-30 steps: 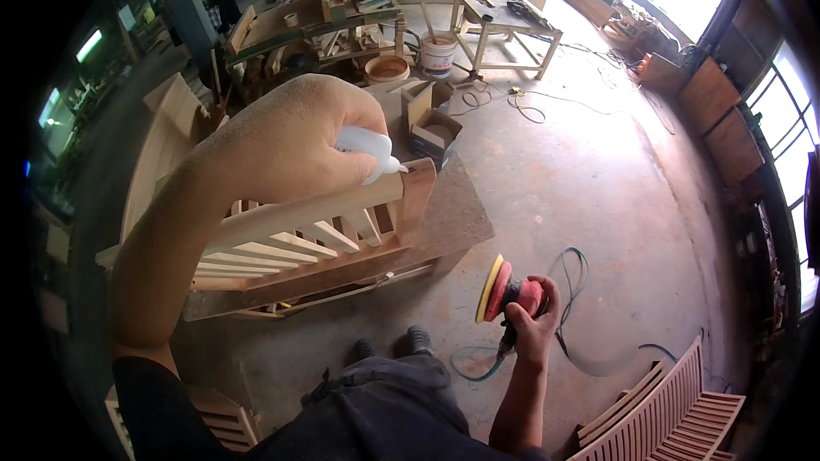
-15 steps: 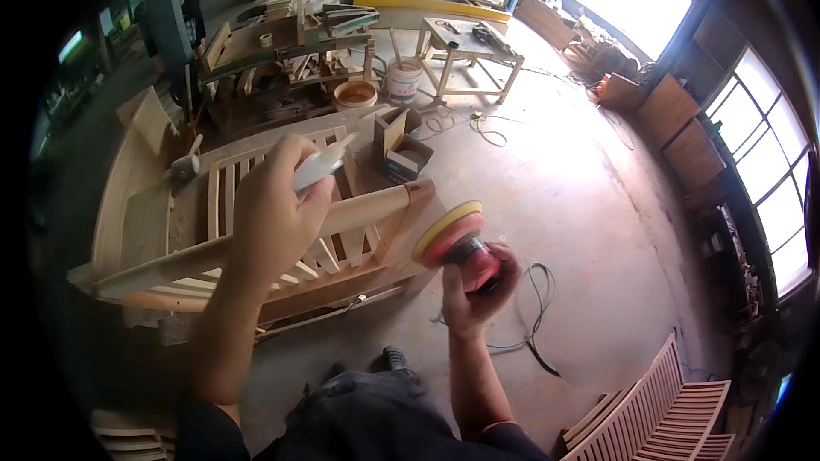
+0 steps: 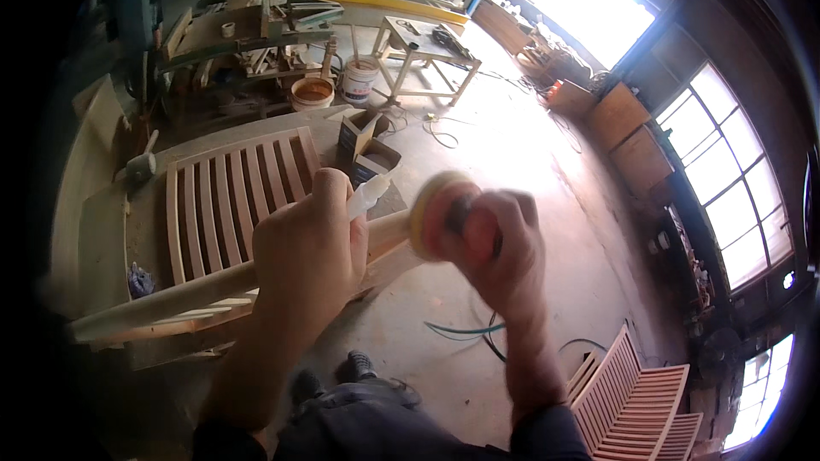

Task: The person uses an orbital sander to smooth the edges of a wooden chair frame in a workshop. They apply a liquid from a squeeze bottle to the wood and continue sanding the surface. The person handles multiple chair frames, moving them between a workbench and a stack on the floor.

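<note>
My left hand (image 3: pixel 309 248) grips a small translucent white squeeze bottle (image 3: pixel 369 196), its pointed nozzle tipped up and to the right. A round sander (image 3: pixel 438 218) with a red body and a yellow pad is in my right hand (image 3: pixel 511 252), whose fingers wrap around it; both are blurred. The pad stands on edge by the end of a pale rounded wooden rail (image 3: pixel 175 297); I cannot tell whether they touch. Behind the rail, a slatted wooden panel (image 3: pixel 241 192) lies on the workbench. My left hand partly covers the rail.
An open cardboard box (image 3: pixel 348 138) sits beyond the panel, a mallet (image 3: pixel 141 166) to its left. Two buckets, one with brown contents (image 3: pixel 313 94) and one white (image 3: pixel 360 81), stand farther back near a small table (image 3: pixel 427 49). A green hose (image 3: pixel 461 329) and slatted benches (image 3: pixel 636 405) are at right.
My hands have come closer together. The sander has moved up and left to the rail's end, its pad now more upright. The bottle has shifted right and lower, and the view has turned.
</note>
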Action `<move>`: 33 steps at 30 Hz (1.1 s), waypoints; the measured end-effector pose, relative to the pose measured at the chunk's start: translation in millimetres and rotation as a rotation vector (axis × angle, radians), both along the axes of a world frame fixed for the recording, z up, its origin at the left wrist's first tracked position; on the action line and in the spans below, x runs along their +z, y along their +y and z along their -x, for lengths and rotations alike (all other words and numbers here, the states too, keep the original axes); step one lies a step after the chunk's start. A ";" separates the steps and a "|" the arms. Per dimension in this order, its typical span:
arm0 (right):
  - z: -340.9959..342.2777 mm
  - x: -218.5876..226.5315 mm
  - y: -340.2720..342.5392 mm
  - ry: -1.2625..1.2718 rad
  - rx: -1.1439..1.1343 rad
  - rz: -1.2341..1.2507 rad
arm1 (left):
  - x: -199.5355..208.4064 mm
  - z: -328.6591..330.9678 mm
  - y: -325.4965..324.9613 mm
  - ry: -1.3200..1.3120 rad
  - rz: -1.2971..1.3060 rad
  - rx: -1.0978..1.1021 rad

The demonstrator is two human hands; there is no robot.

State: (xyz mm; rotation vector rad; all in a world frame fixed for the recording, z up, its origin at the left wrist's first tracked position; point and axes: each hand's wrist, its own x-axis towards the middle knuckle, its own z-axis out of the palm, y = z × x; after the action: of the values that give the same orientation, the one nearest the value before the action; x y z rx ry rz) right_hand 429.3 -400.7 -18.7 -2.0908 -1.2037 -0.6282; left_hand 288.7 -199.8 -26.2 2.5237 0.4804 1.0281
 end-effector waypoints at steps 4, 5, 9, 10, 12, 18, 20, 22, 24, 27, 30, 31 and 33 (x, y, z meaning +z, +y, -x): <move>-25.1 72.6 34.0 0.114 0.103 0.360 | -0.3 6.7 1.7 -0.089 0.029 -0.006; -39.7 75.7 46.4 0.139 0.149 0.443 | -2.9 8.0 1.3 -0.122 0.024 0.015; -75.6 107.7 100.8 0.405 0.218 0.889 | -9.9 2.4 3.0 -0.240 -0.018 0.049; -75.4 116.5 116.5 0.510 0.200 1.014 | -10.3 1.9 4.1 -0.265 -0.036 0.055; -87.3 113.6 145.2 0.555 0.163 1.265 | -10.0 1.2 2.8 -0.196 -0.085 0.091; -128.6 55.0 196.6 0.752 0.276 1.633 | -12.8 -3.7 0.2 -0.208 -0.146 0.135; -128.4 44.5 199.9 0.760 0.338 1.626 | -11.7 -3.9 -0.7 -0.202 -0.150 0.132; -126.4 46.1 198.3 0.730 0.410 1.567 | -10.5 -4.6 -1.2 -0.211 -0.171 0.133; -120.0 73.3 176.0 0.666 0.448 1.454 | -11.0 -7.0 -1.7 -0.198 -0.149 0.165; -86.3 112.8 135.0 0.558 0.263 1.144 | -10.7 -6.3 -0.4 -0.161 -0.116 0.178; -94.4 90.9 66.5 0.077 0.368 0.690 | -6.8 -7.3 -2.5 -0.163 -0.080 0.095; -83.4 83.6 49.4 0.030 0.311 0.580 | -5.5 -7.0 -2.0 -0.163 -0.072 0.077; -53.4 61.5 29.5 -0.022 0.200 0.405 | -6.8 -4.2 1.1 -0.139 -0.115 0.109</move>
State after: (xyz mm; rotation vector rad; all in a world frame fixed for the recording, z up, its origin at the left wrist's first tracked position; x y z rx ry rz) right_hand 482.8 -371.2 42.7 -2.2464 -1.6378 -0.3353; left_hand 292.9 -198.6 -33.0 2.5259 0.5372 1.2956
